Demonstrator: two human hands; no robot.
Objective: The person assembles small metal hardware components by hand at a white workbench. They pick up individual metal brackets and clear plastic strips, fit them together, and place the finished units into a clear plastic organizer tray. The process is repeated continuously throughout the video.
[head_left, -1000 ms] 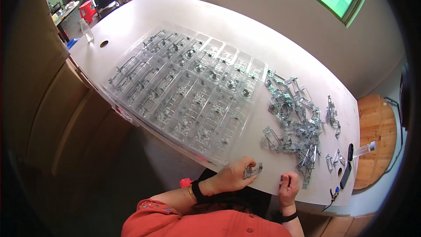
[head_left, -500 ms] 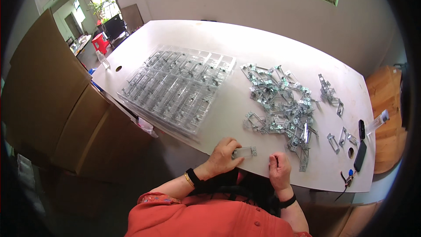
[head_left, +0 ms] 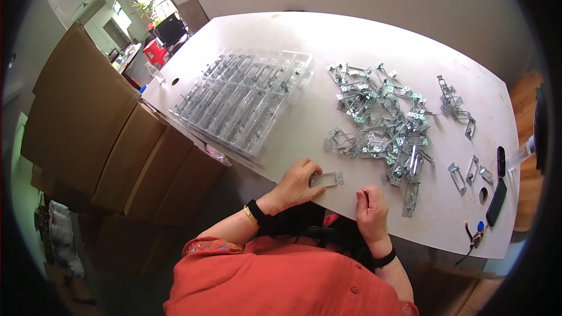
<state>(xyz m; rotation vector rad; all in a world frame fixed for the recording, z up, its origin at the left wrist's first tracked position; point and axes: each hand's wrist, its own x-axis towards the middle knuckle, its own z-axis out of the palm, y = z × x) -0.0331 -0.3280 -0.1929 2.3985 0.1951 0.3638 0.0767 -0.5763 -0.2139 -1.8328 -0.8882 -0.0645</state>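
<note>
At the table's front edge, my left hand (head_left: 294, 185) grips one end of a small rectangular metal bracket frame (head_left: 339, 179) between thumb and fingers. The frame lies flat on or just over the white tabletop, its far end pointing right. My right hand (head_left: 372, 213) is a little to the right, closed in a fist with the thumb on top. A tiny dark spot shows by its thumb and forefinger, too small to name. Beyond both hands spreads a tangled pile of similar metal bracket frames (head_left: 386, 122).
A clear plastic compartment tray (head_left: 256, 151) filled with metal parts stands at the left. A few loose brackets (head_left: 456, 178), a black case (head_left: 496, 202), pliers (head_left: 477, 234) and a clear bottle (head_left: 520, 154) lie at the right. Cardboard boxes (head_left: 88, 99) stack up beside the table's left edge.
The whole view has shifted, so the table sits a little higher in the picture. Both hands keep nearly the same pose, and the bracket frame stays in my left hand.
</note>
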